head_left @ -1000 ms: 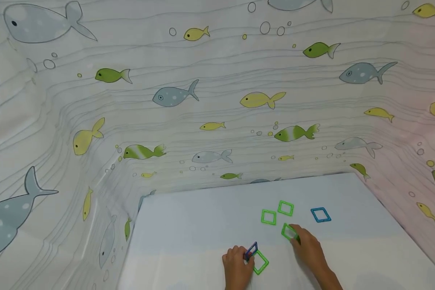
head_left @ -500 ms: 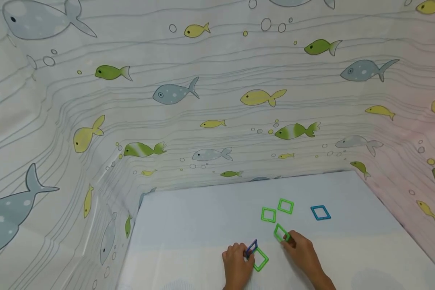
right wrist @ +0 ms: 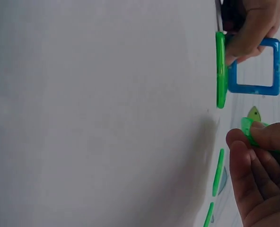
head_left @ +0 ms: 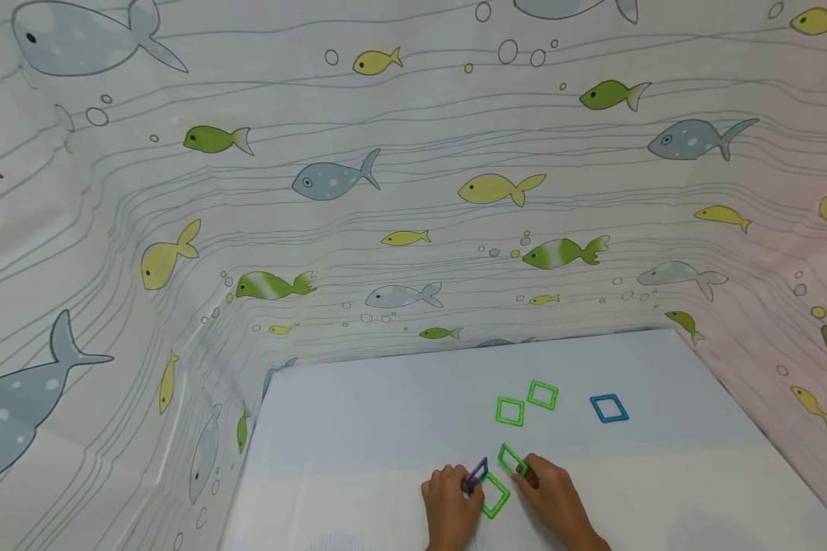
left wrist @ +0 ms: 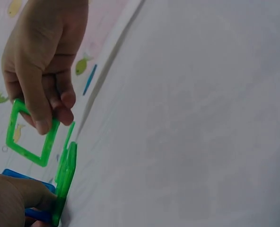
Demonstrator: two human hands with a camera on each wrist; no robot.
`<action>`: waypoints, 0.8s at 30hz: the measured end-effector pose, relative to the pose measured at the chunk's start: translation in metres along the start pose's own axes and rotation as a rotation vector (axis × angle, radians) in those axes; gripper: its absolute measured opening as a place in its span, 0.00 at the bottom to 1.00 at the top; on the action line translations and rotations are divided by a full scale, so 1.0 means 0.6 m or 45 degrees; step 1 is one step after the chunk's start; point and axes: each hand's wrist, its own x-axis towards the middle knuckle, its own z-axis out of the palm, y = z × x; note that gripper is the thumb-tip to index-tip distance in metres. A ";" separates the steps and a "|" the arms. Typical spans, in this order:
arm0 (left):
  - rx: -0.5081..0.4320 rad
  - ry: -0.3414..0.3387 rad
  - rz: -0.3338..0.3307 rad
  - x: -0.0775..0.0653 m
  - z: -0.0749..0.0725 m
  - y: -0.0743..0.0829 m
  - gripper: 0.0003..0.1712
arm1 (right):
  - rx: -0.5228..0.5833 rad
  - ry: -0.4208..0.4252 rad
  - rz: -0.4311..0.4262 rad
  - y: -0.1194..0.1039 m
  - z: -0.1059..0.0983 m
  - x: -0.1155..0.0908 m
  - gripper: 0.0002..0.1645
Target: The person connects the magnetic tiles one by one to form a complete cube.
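Observation:
My left hand [head_left: 449,505] rests low on the white table and pinches a blue square frame tile [right wrist: 276,66]. That blue tile stands up at the edge of a green square frame tile [head_left: 500,503], which lies flat; in the right wrist view the two appear to touch. To the right, the thumb and fingers of my right hand [head_left: 554,493] pinch another green square frame tile [left wrist: 11,128] by one side. This held tile is tilted and raised above the table, close to the left hand's tiles but apart from them.
Two more green square tiles, one nearer [head_left: 510,423] and one farther [head_left: 541,406], lie flat beyond the hands. A blue tile [head_left: 615,420] lies farther right. Fish-printed fabric [head_left: 413,153] surrounds the table's [head_left: 358,428] back and sides.
My right hand has carried its green tile left and toward me, from near the two loose green tiles to beside the left hand. The left hand keeps its place with the blue tile.

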 end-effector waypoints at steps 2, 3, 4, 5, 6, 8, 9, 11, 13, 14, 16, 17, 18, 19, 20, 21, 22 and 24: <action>0.006 0.009 0.004 0.000 0.001 -0.001 0.16 | 0.015 -0.009 -0.009 -0.002 0.002 -0.002 0.15; 0.004 0.010 0.003 0.000 0.001 -0.001 0.16 | 0.021 -0.014 -0.016 -0.002 0.003 -0.003 0.15; 0.002 0.007 0.000 0.001 0.001 -0.001 0.16 | 0.022 -0.018 -0.025 -0.002 0.004 -0.003 0.15; 0.001 0.005 -0.001 0.002 0.002 -0.001 0.15 | 0.026 -0.022 -0.032 -0.002 0.006 -0.004 0.15; 0.001 0.001 -0.003 0.003 0.002 -0.001 0.15 | 0.024 -0.024 -0.040 -0.002 0.007 -0.004 0.15; 0.003 -0.002 -0.005 0.005 0.002 -0.001 0.15 | 0.023 -0.033 -0.054 -0.002 0.009 -0.005 0.15; 0.004 -0.004 -0.006 0.005 0.002 -0.001 0.15 | 0.020 -0.041 -0.058 -0.002 0.010 -0.005 0.14; 0.007 0.001 -0.008 0.007 0.003 -0.001 0.16 | 0.019 -0.059 -0.062 -0.004 0.012 -0.005 0.14; 0.009 0.003 -0.016 0.007 0.005 -0.001 0.16 | 0.023 -0.083 -0.060 -0.006 0.012 -0.005 0.13; 0.010 0.001 -0.019 0.006 0.005 -0.001 0.16 | 0.021 -0.099 -0.056 -0.006 0.012 -0.006 0.13; 0.014 0.002 -0.024 0.004 0.006 0.000 0.16 | 0.021 -0.135 -0.039 -0.007 0.012 -0.007 0.14; 0.019 0.000 -0.027 0.002 0.005 0.000 0.16 | 0.021 -0.153 -0.029 -0.008 0.012 -0.007 0.13; 0.024 0.002 -0.027 0.000 0.005 0.000 0.16 | 0.021 -0.171 -0.020 -0.008 0.012 -0.008 0.13; 0.026 0.003 -0.026 -0.001 0.004 0.001 0.16 | 0.019 -0.186 -0.009 -0.008 0.012 -0.008 0.13; 0.028 0.004 -0.024 -0.002 0.003 0.001 0.15 | 0.021 -0.198 -0.002 -0.009 0.012 -0.008 0.13; 0.029 0.006 -0.023 -0.002 0.003 0.002 0.15 | 0.024 -0.206 0.000 -0.009 0.012 -0.007 0.12; 0.030 0.008 -0.022 -0.003 0.002 0.002 0.15 | 0.031 -0.210 -0.002 -0.010 0.012 -0.007 0.12; 0.024 0.011 -0.021 -0.003 0.001 0.002 0.15 | 0.039 -0.214 -0.006 -0.012 0.013 -0.007 0.12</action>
